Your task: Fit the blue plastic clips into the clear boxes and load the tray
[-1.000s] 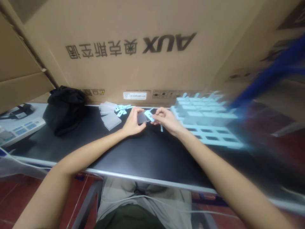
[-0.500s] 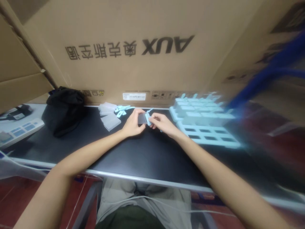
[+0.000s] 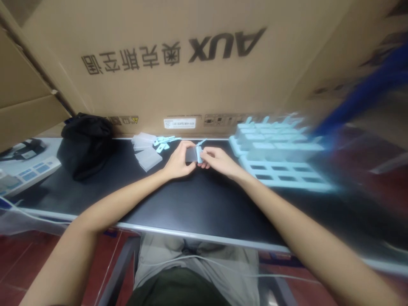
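Between my two hands, above the black tabletop, is a clear plastic card sleeve (image 3: 191,155) with a light-blue frame piece (image 3: 199,154) at its right end. My left hand (image 3: 181,161) grips the sleeve by its edges, thumb below and fingers above. The fingers of my right hand (image 3: 216,162) pinch the blue piece. A thin blue strap sticks up from it. Left of my left hand lie several clear sleeves (image 3: 148,158) in overlapping piles, with several small blue clip pieces (image 3: 163,146) beside them.
A light-blue slotted rack (image 3: 287,173) holding several blue pieces stands on the right of the black table (image 3: 191,208). A black cloth bag (image 3: 84,146) sits on the left by a white box (image 3: 35,172). Behind rises a large cardboard box (image 3: 191,93).
The blue piece has turned more upright against the sleeve's end, and my right fingers have shifted slightly on it. The view has moved a little.
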Motion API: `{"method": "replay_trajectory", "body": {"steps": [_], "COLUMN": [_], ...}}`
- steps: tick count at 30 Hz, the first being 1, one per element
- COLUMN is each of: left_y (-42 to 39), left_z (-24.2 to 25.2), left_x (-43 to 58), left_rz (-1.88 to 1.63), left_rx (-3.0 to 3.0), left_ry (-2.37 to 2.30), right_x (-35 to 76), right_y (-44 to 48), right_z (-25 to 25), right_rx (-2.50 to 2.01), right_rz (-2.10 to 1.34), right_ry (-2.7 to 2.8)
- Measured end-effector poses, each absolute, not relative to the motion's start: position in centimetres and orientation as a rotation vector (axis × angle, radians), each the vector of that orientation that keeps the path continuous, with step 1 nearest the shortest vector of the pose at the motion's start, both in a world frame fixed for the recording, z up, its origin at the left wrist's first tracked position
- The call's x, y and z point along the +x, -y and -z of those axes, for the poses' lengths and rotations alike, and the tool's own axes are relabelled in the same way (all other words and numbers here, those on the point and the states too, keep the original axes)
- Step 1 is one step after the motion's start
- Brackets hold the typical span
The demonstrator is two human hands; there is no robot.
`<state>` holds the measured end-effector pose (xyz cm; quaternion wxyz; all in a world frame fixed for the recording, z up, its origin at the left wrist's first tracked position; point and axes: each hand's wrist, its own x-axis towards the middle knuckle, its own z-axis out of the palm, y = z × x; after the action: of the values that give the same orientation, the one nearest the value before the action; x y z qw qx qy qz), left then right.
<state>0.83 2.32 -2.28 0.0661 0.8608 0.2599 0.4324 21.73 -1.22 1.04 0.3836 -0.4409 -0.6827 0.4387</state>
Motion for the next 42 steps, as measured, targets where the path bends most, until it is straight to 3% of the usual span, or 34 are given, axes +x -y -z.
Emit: {"method": "replay_trajectory", "body": {"steps": [37,42], "left_y": [-2.4,-2.6], "left_z": [2.1,2.2], "left_x": [0.8,0.8], "left_rz": [-1.205,-1.2], "left_rx": [2.664,2.675], "left_ry": [-0.586,-0.521], "right_x": [22.2,22.5], "right_y": [2.2,2.4], "right_z": [-2.4,-3.0], "right_rx": [-1.264,-1.481], "right_rz": [-0.725,-0.411], "right_ry": [1.978,2.132]}}
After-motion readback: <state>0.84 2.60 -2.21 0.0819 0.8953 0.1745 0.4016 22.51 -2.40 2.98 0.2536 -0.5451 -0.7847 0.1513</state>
